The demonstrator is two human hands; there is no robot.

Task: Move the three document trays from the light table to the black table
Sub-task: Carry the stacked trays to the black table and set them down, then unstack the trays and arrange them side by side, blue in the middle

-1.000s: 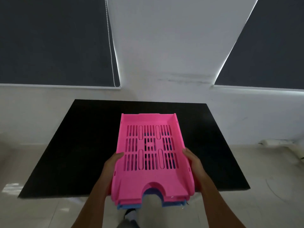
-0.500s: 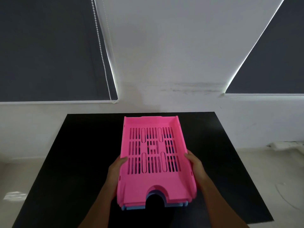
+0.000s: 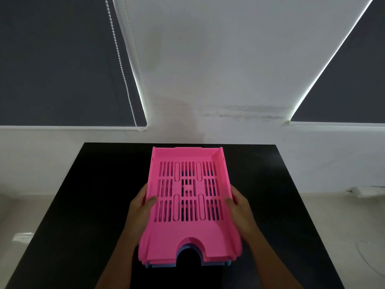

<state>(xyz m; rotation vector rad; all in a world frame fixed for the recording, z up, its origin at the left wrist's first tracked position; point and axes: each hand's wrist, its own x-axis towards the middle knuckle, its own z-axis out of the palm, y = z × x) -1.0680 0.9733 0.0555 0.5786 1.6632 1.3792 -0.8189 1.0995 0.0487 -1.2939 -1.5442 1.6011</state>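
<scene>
A stack of document trays (image 3: 188,205) sits in the lower middle of the frame, over the black table (image 3: 83,205). The top tray is pink, with rows of slots in its floor and a rounded notch cut in its near edge. Under it, along the bottom edge, a blue tray (image 3: 158,265) shows as a thin strip, and blue is also visible through some of the slots. How many trays are in the stack I cannot tell for sure. Whether the stack already rests on the table or is a little above it is also not clear.

The left hand (image 3: 139,211) holds the left side wall of the stack, thumb laid over the rim onto the pink floor, the other fingers wrapped under or beside the wall and mostly hidden. The right hand (image 3: 239,209) grips the right side wall in the same way, thumb on top of the rim, fingers close together along the outside.

Behind the table, in the upper part of the frame, is a white wall (image 3: 218,69) with dark roller blinds (image 3: 58,59) at upper left and upper right
</scene>
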